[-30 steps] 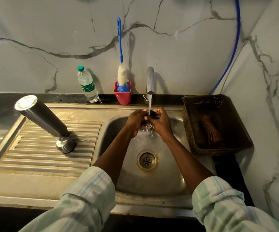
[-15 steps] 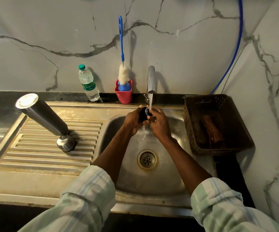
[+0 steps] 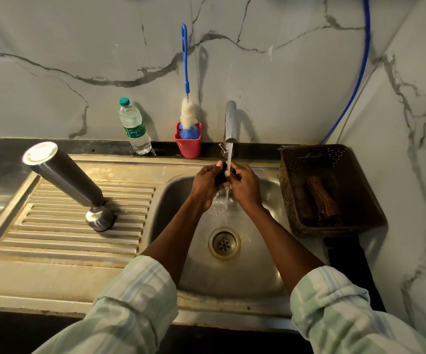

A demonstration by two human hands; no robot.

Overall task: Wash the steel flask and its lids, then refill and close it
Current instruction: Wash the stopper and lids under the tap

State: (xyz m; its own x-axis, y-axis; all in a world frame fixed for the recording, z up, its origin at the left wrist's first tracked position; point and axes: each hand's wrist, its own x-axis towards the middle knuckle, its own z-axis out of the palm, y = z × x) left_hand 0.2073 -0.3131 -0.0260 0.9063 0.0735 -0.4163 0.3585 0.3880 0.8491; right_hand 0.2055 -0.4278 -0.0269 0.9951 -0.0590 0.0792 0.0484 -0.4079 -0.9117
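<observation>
The steel flask (image 3: 64, 175) stands upside down on the ribbed drainboard (image 3: 53, 233), neck down beside a steel outer lid (image 3: 100, 217). Over the sink basin (image 3: 181, 200), my left hand (image 3: 205, 185) and my right hand (image 3: 245, 186) together hold a small black inner lid (image 3: 221, 175) under the stream from the tap (image 3: 230, 122). Fingers of both hands curl round the lid, which is mostly hidden between them. Water runs over it and down toward the drain (image 3: 224, 243).
A plastic water bottle (image 3: 133, 127) and a red cup (image 3: 188, 144) holding a blue-handled bottle brush (image 3: 186, 72) stand at the wall behind the sink. A brown basket (image 3: 334, 159) with a checked cloth (image 3: 321, 200) sits right of the basin. A blue hose (image 3: 357, 60) runs down the wall.
Both hands have lifted the black lid a little closer to the tap spout and turned it under the running water. The flask and steel lid stay put.
</observation>
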